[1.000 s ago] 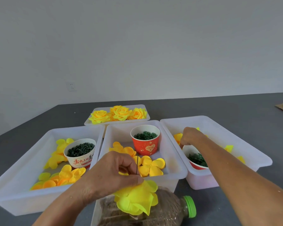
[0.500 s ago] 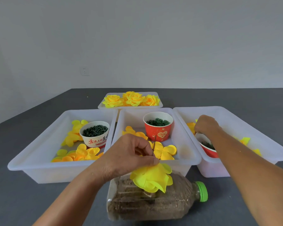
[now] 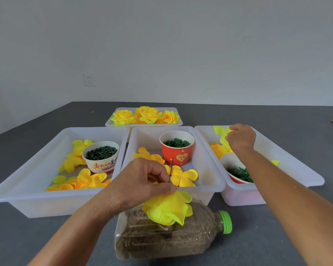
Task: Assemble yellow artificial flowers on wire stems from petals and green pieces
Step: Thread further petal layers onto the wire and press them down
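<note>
- Left hand (image 3: 140, 181): we are seeing its fingers curling and pinching a thin wire stem (image 3: 171, 169), which is standing upright out of a bunched yellow flower (image 3: 168, 208) hanging just under the fingers.
- Right hand (image 3: 241, 138): it is reaching into the right tray (image 3: 304, 169), fingers curling round a pale yellow petal (image 3: 220, 132) at the tray's far end.
- Bottle (image 3: 171, 239): it is lying on its side below the flower, green cap (image 3: 226, 221) pointing right, brown filling inside.
- Middle tray (image 3: 210, 169): it is holding a red cup (image 3: 177, 147) of green pieces and loose yellow petals beside it.
- Left tray (image 3: 27, 181): we are noting a white cup (image 3: 101, 156) of dark green pieces among yellow and orange petals.
- Right tray: a third cup (image 3: 232, 166) with green pieces is sitting partly behind the right forearm.
- Far tray (image 3: 112, 122): three finished flowers (image 3: 146, 116) are lying side by side.
- Table (image 3: 277, 237): grey, carrying all of it.
</note>
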